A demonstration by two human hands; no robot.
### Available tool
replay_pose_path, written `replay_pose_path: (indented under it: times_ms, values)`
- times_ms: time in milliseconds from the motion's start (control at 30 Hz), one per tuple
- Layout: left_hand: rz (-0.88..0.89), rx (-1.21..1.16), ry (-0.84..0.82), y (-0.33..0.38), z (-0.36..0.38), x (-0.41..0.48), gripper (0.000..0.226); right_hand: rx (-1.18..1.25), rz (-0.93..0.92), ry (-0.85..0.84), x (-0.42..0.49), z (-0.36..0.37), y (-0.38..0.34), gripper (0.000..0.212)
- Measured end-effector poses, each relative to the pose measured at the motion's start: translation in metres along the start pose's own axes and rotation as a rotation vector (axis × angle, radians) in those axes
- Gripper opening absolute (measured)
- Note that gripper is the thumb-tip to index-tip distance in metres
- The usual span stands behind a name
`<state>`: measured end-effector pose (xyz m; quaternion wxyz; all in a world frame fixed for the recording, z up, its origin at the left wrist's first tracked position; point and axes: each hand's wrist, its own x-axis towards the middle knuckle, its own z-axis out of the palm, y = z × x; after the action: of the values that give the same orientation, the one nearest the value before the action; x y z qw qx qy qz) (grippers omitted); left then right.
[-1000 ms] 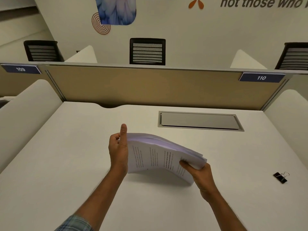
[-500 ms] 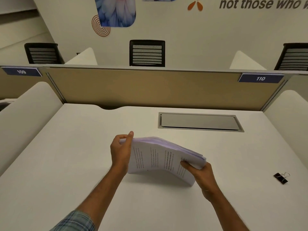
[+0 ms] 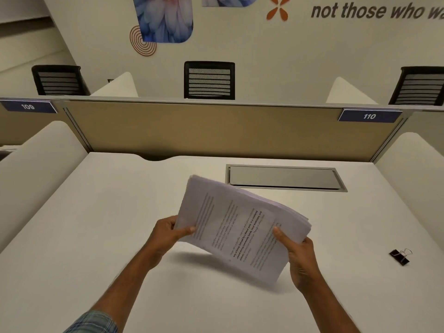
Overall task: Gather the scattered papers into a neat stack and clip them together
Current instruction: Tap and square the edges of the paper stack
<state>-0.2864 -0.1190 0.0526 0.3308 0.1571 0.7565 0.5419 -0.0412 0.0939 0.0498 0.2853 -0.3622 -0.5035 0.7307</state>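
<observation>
Overhead, the wall lettering point(image 3: 374, 10) reads "not those who", and two blue divider labels are tag 109 point(image 3: 28, 106) and tag 110 point(image 3: 369, 116). The stack of papers point(image 3: 235, 227), printed white sheets with slightly fanned edges, now hangs tilted above the matte white counter point(image 3: 96, 236) rather than standing on it. The left hand point(image 3: 168, 233) and right hand point(image 3: 298, 255) each pinch a near corner. The black binder clip point(image 3: 399, 256) lies well to the right.

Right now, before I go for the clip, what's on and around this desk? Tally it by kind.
Paper stack: 1
Binder clip: 1
Hands: 2, left hand and right hand, both holding the stack
Desk hatch: 1
Number signs: 2
Chairs: 3
Total: 10
</observation>
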Motion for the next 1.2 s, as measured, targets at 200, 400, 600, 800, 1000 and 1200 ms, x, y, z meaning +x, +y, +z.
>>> replay_pose_path:
  times_ms: [200, 400, 600, 800, 1000, 1200]
  values:
    - [-0.133, -0.464, -0.067, -0.021, -0.001, -0.015, 0.048, 0.148, 0.094, 0.076, -0.007, -0.001, 0.008, 0.027]
    - [-0.215, -0.871, -0.115, -0.024, 0.066, -0.046, 0.04, 0.349, 0.198, 0.087, -0.029, 0.026, 0.028, 0.038]
    - [-0.187, -0.862, -0.032, -0.011, 0.047, -0.05, 0.045, 0.171, 0.331, -0.117, -0.036, -0.015, 0.017, 0.044]
    - [-0.072, -0.721, -0.093, 0.021, 0.031, -0.052, 0.04, -0.344, 0.264, -0.563, -0.026, -0.013, -0.041, 0.03]
    - [0.028, -0.484, -0.19, 0.054, 0.039, -0.057, 0.041, -0.306, 0.184, -0.505, -0.016, 0.018, -0.037, 0.04]
    - [0.128, -0.393, -0.113, 0.056, 0.048, -0.055, 0.031, -0.352, -0.011, -0.203, -0.014, 0.031, -0.011, 0.021]
